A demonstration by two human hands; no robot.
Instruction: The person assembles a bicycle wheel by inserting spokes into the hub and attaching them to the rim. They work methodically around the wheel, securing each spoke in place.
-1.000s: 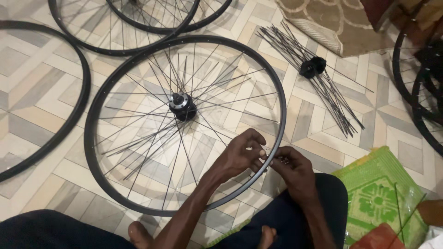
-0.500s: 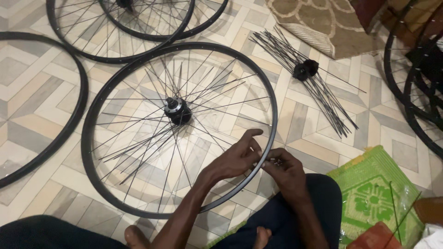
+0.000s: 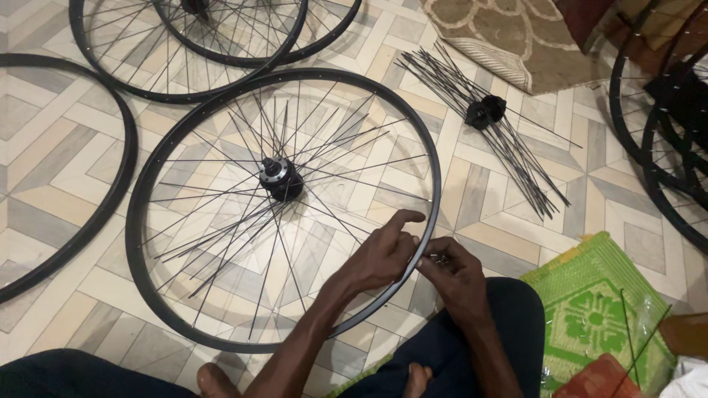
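A black bicycle wheel rim (image 3: pixel 158 162) lies flat on the tiled floor, with thin black spokes running loosely to its central hub (image 3: pixel 280 178). My left hand (image 3: pixel 383 254) grips the rim's near right edge, fingers curled over it. My right hand (image 3: pixel 453 276) sits just outside the same spot, pinching a small metal part, perhaps a spoke end, against the rim. Both hands touch each other there. My knees in dark trousers (image 3: pixel 472 339) and bare feet show below.
A second hub with a loose bundle of spokes (image 3: pixel 490 118) lies to the right. More rims lie at the left (image 3: pixel 110 191), top (image 3: pixel 221 66) and right edge (image 3: pixel 664 125). A patterned rug (image 3: pixel 516 37) is at the top, a green mat (image 3: pixel 597 309) at my right.
The view has shifted slightly, so the wheel sits lower and to the left. My hands stay at the same place on the rim, with my left index finger now raised.
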